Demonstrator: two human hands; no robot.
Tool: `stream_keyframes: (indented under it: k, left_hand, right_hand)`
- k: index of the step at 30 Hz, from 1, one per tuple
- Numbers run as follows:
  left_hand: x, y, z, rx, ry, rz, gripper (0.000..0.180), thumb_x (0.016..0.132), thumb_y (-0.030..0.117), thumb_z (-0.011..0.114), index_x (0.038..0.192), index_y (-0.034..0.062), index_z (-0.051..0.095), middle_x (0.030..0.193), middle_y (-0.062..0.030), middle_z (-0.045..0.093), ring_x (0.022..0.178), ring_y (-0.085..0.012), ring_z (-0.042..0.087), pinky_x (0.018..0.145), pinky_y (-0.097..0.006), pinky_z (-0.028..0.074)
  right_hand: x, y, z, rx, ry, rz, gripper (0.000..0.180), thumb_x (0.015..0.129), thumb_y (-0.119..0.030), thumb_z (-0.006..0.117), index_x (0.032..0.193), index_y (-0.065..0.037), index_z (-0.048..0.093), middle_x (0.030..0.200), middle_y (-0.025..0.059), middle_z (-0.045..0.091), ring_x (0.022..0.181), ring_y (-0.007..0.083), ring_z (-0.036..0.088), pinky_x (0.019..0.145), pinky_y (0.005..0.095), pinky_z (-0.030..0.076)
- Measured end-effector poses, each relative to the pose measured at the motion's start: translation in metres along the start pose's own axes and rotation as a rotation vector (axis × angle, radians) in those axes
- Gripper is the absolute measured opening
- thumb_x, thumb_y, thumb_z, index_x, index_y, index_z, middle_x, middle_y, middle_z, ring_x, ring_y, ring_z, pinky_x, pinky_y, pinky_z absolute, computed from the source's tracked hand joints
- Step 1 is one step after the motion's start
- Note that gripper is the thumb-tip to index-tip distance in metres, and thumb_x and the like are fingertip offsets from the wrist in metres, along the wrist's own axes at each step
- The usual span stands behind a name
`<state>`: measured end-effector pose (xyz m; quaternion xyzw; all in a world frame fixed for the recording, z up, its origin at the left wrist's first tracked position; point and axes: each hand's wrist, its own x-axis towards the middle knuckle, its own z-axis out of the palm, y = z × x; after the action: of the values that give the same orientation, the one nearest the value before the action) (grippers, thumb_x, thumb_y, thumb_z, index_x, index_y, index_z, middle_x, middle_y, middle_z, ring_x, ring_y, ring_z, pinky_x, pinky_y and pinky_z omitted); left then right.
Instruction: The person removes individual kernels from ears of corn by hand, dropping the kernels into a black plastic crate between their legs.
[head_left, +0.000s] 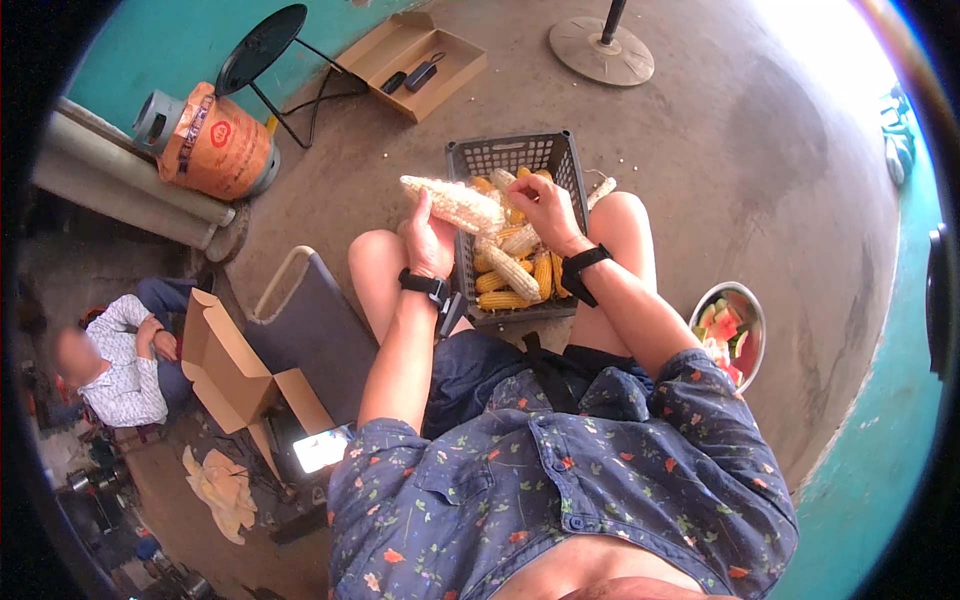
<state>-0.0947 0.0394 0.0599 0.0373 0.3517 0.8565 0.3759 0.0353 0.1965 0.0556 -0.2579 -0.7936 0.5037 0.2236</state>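
Grey floor (760, 210) surrounds the crate (490, 158). The left grip (430, 240) holds a pale cob (453, 204), its long axis slanting from ahead-left toward the right grip (548, 212), whose fingers curl narrowly just beside its end; whether they pinch anything, I can't tell. Yellow and pale cobs (500, 300) lie in the crate below; rightward, a bowl (757, 345) holds melon (722, 325).

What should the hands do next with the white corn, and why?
Probably bring the right hand onto the nearest end of the pale corn cob. The left hand holds the cob steady, and the right hand is curled close to that end, above the crate.
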Motion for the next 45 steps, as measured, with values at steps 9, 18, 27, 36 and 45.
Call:
stream_keyframes:
  k: [9, 18, 27, 36, 45]
  left_hand:
    - [-0.002, -0.003, 0.007, 0.209, 0.022, -0.012, 0.035, 0.098, 0.031, 0.060, 0.118, 0.0026, 0.054, 0.114, -0.0094, 0.062, 0.106, -0.0207, 0.061, 0.092, -0.037, 0.051]
    - [-0.004, -0.009, 0.009, 0.354, -0.075, -0.077, 0.036, 0.094, 0.026, 0.066, 0.121, 0.0071, 0.052, 0.117, -0.0074, 0.060, 0.107, -0.0192, 0.060, 0.093, -0.038, 0.050]
    - [-0.006, -0.012, 0.012, 0.425, -0.052, -0.073, 0.038, 0.091, 0.017, 0.070, 0.120, 0.0031, 0.050, 0.118, -0.0097, 0.060, 0.107, -0.0196, 0.061, 0.093, -0.036, 0.051]
    - [-0.004, -0.011, 0.006, 0.383, -0.012, -0.095, 0.036, 0.092, 0.018, 0.069, 0.119, 0.0028, 0.050, 0.117, -0.0095, 0.060, 0.106, -0.0197, 0.061, 0.091, -0.037, 0.053]
    - [-0.003, -0.010, 0.004, 0.372, -0.004, -0.078, 0.038, 0.092, 0.021, 0.070, 0.119, 0.0022, 0.050, 0.117, -0.0102, 0.060, 0.107, -0.0205, 0.061, 0.091, -0.037, 0.053]
  right_hand:
    - [-0.002, -0.021, -0.002, -0.026, -0.004, -0.282, 0.013, 0.086, -0.013, 0.068, 0.096, -0.005, 0.069, 0.088, 0.0109, 0.063, 0.079, 0.0252, 0.065, 0.070, 0.0347, 0.052]
    - [-0.001, -0.017, 0.000, -0.005, -0.104, -0.322, 0.018, 0.078, -0.018, 0.077, 0.088, -0.006, 0.067, 0.085, 0.0087, 0.060, 0.078, 0.0246, 0.062, 0.069, 0.0341, 0.050]
    - [0.001, -0.004, 0.005, 0.139, -0.140, -0.051, 0.027, 0.075, -0.021, 0.082, 0.083, -0.002, 0.066, 0.079, 0.0078, 0.063, 0.071, 0.0165, 0.062, 0.064, 0.0312, 0.050]
    - [0.000, -0.007, 0.000, 0.124, -0.202, -0.119, 0.017, 0.082, -0.011, 0.075, 0.093, -0.002, 0.066, 0.088, 0.0045, 0.065, 0.081, 0.0125, 0.062, 0.075, 0.0277, 0.051]
    - [-0.001, -0.009, 0.001, 0.010, -0.091, -0.402, 0.011, 0.080, -0.008, 0.072, 0.090, -0.005, 0.070, 0.085, 0.0113, 0.064, 0.082, 0.0285, 0.063, 0.073, 0.0369, 0.051]
